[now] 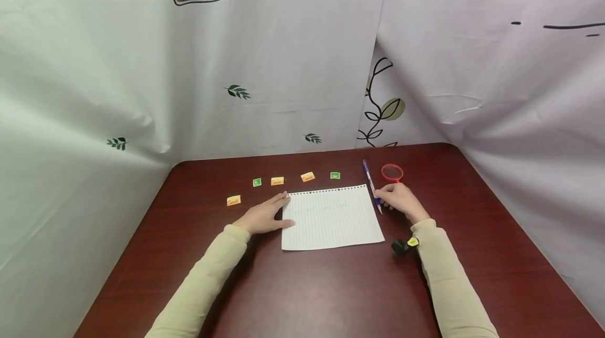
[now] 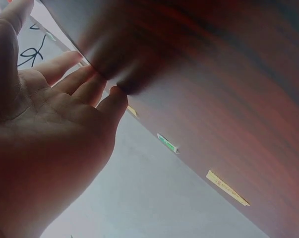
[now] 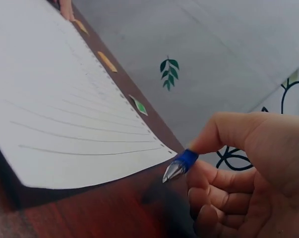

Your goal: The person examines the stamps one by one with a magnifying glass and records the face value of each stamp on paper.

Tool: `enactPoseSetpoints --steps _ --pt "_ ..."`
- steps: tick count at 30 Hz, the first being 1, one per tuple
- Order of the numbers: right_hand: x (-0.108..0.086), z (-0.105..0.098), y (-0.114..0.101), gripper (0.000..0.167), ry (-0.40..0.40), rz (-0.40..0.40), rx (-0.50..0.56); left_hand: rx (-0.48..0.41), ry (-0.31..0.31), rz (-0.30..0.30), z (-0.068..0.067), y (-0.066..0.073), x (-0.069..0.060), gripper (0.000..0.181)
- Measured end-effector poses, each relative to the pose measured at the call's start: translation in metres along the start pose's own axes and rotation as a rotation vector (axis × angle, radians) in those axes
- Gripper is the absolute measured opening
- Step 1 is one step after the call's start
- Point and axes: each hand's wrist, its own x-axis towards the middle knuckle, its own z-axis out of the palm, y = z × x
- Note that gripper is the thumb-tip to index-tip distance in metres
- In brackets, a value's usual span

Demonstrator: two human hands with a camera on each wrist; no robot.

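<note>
A sheet of lined, hole-punched paper [image 1: 333, 222] lies on the dark red table, with faint writing near its top. My left hand [image 1: 264, 216] rests at the sheet's left edge, fingers extended and thumb on the paper. In the left wrist view its palm [image 2: 55, 119] shows and it grips nothing. My right hand [image 1: 402, 200] pinches a blue-and-clear pen [image 1: 369, 174] near its tip, just right of the sheet. The right wrist view shows the pen's bare point [image 3: 174, 171] sticking out past thumb and finger. Beyond that hand lies a red-rimmed magnifying glass [image 1: 392, 172], its handle mostly hidden.
Several small stamp-like pieces lie beyond and left of the sheet, among them an orange one [image 1: 233, 200] and a green one [image 1: 335, 175]. A black device [image 1: 400, 246] sits by the right sleeve. White printed cloth [image 1: 283, 65] hangs behind the table's far edge.
</note>
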Motion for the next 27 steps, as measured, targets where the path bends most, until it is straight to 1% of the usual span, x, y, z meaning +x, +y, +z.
enactPoseSetpoints --steps 7,12,16,19,24,27 --pt "-0.001 -0.003 -0.003 0.029 0.022 -0.031 0.112 -0.003 -0.007 0.006 0.000 -0.001 0.000 0.087" --pt "-0.001 -0.003 -0.004 0.028 0.053 -0.044 0.119 -0.005 -0.010 0.015 -0.001 -0.001 0.000 0.087" --pt "-0.001 -0.003 -0.006 0.026 0.094 -0.037 0.123 -0.004 -0.012 0.013 -0.001 -0.002 0.001 0.088" --pt "0.000 -0.001 -0.007 0.026 0.133 -0.023 0.146 -0.005 -0.010 0.010 -0.001 -0.002 0.001 0.088" --pt "0.001 0.002 -0.010 0.023 0.196 -0.039 0.217 -0.010 -0.010 0.005 0.000 -0.002 0.001 0.088" --pt "0.002 0.005 -0.012 0.016 0.236 -0.060 0.264 -0.014 -0.009 0.008 0.000 -0.003 0.001 0.088"
